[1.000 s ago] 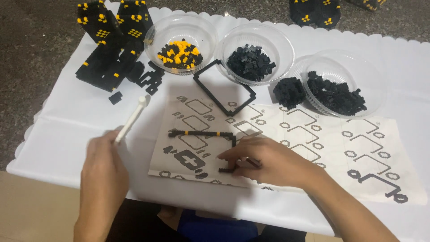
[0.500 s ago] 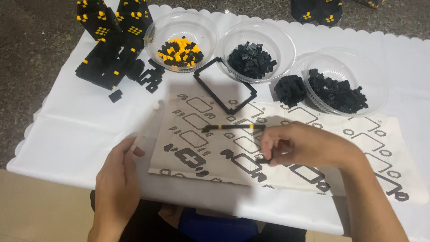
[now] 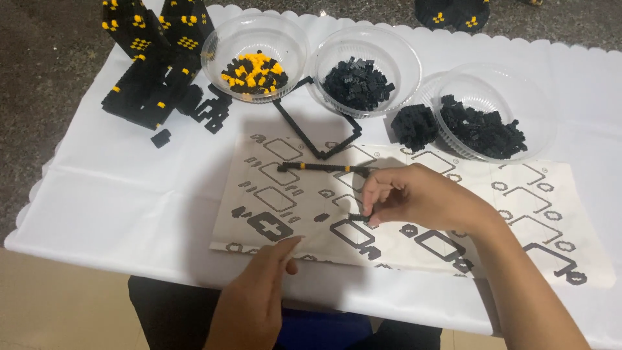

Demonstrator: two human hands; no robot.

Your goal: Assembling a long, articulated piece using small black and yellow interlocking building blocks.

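One small black brick piece (image 3: 357, 218) sits pinched in the right hand (image 3: 414, 198) grip, its long axis crosswise, the black strip (image 3: 322, 168) just beyond, while the left hand (image 3: 259, 295), fingers loosely together, rests nearer the person.

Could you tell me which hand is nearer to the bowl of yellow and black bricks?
The right hand is nearer, below and to the right of the bowl of yellow and black bricks. The left hand sits farther down, at the instruction sheet's near edge.
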